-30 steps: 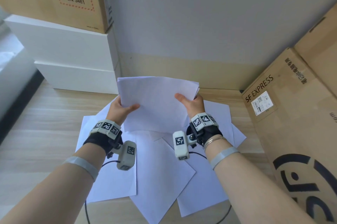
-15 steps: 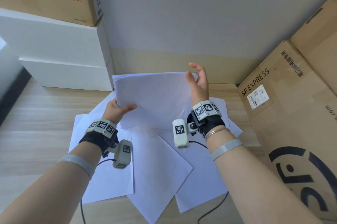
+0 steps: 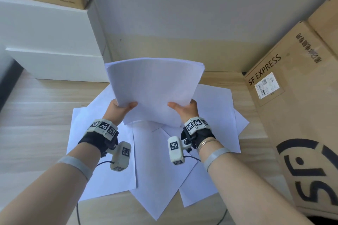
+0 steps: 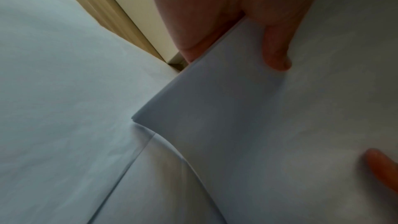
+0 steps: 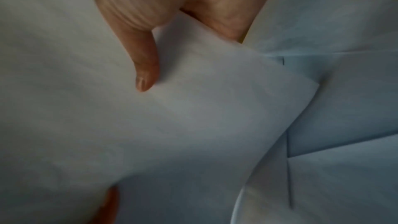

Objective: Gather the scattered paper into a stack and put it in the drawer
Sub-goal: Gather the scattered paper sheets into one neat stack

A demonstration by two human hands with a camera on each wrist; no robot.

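A thin stack of white paper (image 3: 155, 87) stands nearly upright above the wooden table, its lower edge just over the loose sheets. My left hand (image 3: 120, 108) grips the stack's left edge, thumb on the near face. My right hand (image 3: 182, 108) grips the right edge the same way. In the left wrist view the stack (image 4: 247, 125) sits between thumb and fingers; the right wrist view shows the stack (image 5: 193, 108) under my thumb. Several loose sheets (image 3: 155, 170) lie overlapped on the table below. No drawer is in view.
White boxes (image 3: 54, 41) are stacked at the back left with a cardboard box on top. A large SF EXPRESS cardboard carton (image 3: 292, 115) stands along the right side. A grey wall (image 3: 182, 5) closes the back. Bare wooden tabletop (image 3: 33, 124) lies left of the sheets.
Half a second ago my right hand was off the stack, raised and open at its top right corner. It has dropped and gripped the right edge again; the sheets now look squared up.
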